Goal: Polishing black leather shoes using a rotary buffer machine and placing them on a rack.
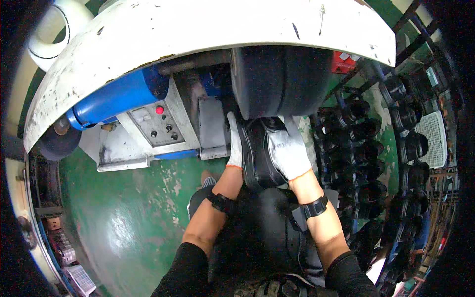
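Observation:
A black leather shoe [258,157] is between my two hands, just in front of my lap. My left hand [234,144], in a white glove with an orange cuff edge, presses along the shoe's left side, by the sole. Around its right side wraps my right hand [288,149], gloved the same way, its fingertips partly hidden beyond the shoe. Directly above is a wide dark buffing wheel [282,81] with a groove round its middle. The shoe's far end lies close under the wheel; whether they touch I cannot tell.
A white hood [213,24] arches over the wheel. Left of it are a blue motor [118,96] and a control panel [156,123] with a red button. Racks of black shoes [363,148] stand at the right, near a white basket [431,141]. The floor [128,213] is green.

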